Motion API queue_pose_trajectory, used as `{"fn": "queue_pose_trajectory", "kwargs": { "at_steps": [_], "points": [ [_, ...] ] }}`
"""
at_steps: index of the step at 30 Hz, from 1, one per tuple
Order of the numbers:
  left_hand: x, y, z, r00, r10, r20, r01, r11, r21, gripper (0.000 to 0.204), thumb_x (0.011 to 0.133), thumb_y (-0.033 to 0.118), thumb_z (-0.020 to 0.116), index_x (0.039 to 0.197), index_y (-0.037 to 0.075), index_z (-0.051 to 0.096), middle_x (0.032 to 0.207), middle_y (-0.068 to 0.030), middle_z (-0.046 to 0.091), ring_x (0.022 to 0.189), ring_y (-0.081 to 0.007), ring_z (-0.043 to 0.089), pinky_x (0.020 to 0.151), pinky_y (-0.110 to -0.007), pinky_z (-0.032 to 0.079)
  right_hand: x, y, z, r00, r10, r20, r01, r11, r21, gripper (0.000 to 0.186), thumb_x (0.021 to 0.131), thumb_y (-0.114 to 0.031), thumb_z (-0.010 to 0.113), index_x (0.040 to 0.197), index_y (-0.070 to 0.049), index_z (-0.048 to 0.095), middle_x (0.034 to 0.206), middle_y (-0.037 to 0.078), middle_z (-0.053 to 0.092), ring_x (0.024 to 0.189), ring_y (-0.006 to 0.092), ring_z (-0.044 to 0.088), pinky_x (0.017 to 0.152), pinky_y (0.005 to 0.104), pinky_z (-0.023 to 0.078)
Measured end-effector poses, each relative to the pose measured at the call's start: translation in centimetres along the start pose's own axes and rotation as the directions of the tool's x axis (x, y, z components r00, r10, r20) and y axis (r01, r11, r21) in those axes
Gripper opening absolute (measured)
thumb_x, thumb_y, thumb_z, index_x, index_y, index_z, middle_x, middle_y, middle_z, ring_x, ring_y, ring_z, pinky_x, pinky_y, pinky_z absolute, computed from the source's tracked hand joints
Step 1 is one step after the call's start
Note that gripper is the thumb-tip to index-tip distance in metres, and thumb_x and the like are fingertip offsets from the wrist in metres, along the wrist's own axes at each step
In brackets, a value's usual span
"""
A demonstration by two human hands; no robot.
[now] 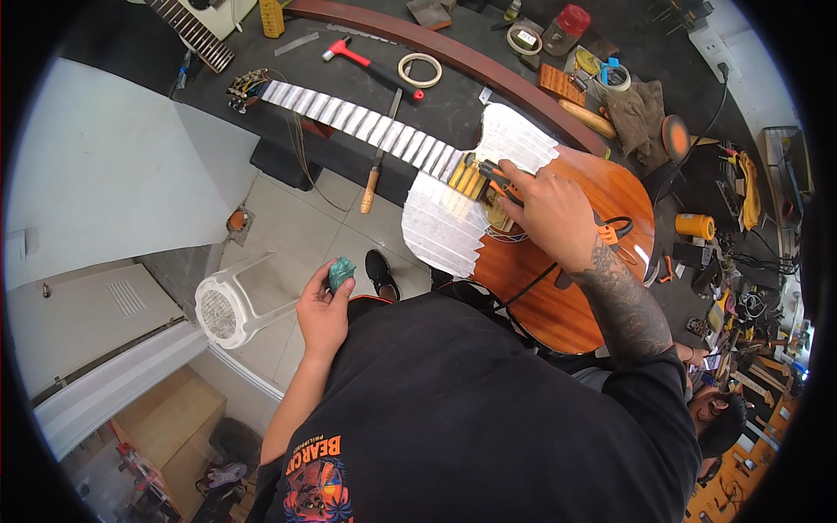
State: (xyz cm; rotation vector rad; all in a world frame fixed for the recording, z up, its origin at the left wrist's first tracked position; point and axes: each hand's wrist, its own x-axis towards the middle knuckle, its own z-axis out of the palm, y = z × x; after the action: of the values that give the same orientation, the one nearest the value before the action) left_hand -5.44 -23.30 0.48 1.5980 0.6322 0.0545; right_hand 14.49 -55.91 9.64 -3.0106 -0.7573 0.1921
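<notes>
My left hand (323,315) is closed around a small, crumpled-looking green lump (342,273), held over the floor; its exact kind is unclear. My right hand (551,209) reaches over an acoustic guitar (602,183), its fingers closed about an orange-and-black-handled tool (493,177) near the soundhole. The tool's far part is hard to make out. Several yellow strips (468,179) lie beside it at the fretboard's end. White tape covers the fretboard (366,125) between the frets, and white sheets (440,228) cover the top on both sides.
On the dark bench lie a red-and-black hammer (375,68), a tape roll (419,71) and a wooden-handled file (375,174) jutting over the edge. A white stool (222,309) stands at left. Another person (717,418) is at lower right. Tools crowd the right side.
</notes>
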Motion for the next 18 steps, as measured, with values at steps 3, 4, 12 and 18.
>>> {"fn": "queue_pose_trajectory", "kwargs": {
  "at_steps": [3, 4, 12, 18],
  "points": [
    [0.0, 0.0, 0.1, 1.000, 0.008, 0.004, -0.008, 0.999, -0.031, 0.046, 0.101, -0.001, 0.078, 0.144, -0.007, 0.064, 0.129, -0.0142, 0.074, 0.117, -0.0165, 0.071, 0.104, -0.029, 0.056, 0.3, 0.4, -0.1, 0.999, 0.019, 0.030, -0.020, 1.000, 0.014, 0.047, 0.102, -0.038, 0.073, 0.142, -0.017, 0.064, 0.086, 0.017, 0.073, 0.082, 0.0347, 0.076, 0.073, 0.0464, 0.061],
    [0.0, 0.0, 0.2, 1.000, 0.009, 0.004, -0.009, 0.999, -0.044, 0.045, 0.101, -0.001, 0.078, 0.144, -0.007, 0.064, 0.129, -0.0142, 0.074, 0.117, -0.0165, 0.071, 0.104, -0.029, 0.056, 0.4, 0.5, -0.1, 0.999, 0.020, 0.030, -0.020, 1.000, 0.014, 0.047, 0.102, -0.038, 0.073, 0.142, -0.017, 0.064, 0.086, 0.017, 0.073, 0.082, 0.0347, 0.076, 0.073, 0.0464, 0.061],
    [0.2, -0.1, 0.4, 1.000, 0.019, 0.013, -0.018, 0.998, -0.059, 0.045, 0.101, -0.002, 0.077, 0.143, -0.008, 0.063, 0.129, -0.0143, 0.074, 0.116, -0.0163, 0.071, 0.103, -0.029, 0.056, -0.4, -1.5, -1.9, 0.998, 0.054, -0.021, -0.051, 0.992, 0.119, 0.048, 0.103, -0.039, 0.072, 0.145, -0.017, 0.064, 0.086, 0.018, 0.071, 0.080, 0.0385, 0.075, 0.073, 0.0491, 0.061],
    [0.3, 0.5, 1.1, 1.000, 0.029, 0.012, -0.028, 0.998, -0.055, 0.043, 0.101, -0.003, 0.077, 0.142, -0.008, 0.065, 0.127, -0.0139, 0.075, 0.113, -0.0153, 0.071, 0.101, -0.029, 0.057, -2.5, -8.7, -2.0, 0.991, -0.128, 0.041, 0.106, 0.931, 0.350, 0.052, 0.101, -0.042, 0.075, 0.147, -0.021, 0.067, 0.089, 0.018, 0.069, 0.078, 0.0379, 0.073, 0.072, 0.0489, 0.059]
  ]
}}
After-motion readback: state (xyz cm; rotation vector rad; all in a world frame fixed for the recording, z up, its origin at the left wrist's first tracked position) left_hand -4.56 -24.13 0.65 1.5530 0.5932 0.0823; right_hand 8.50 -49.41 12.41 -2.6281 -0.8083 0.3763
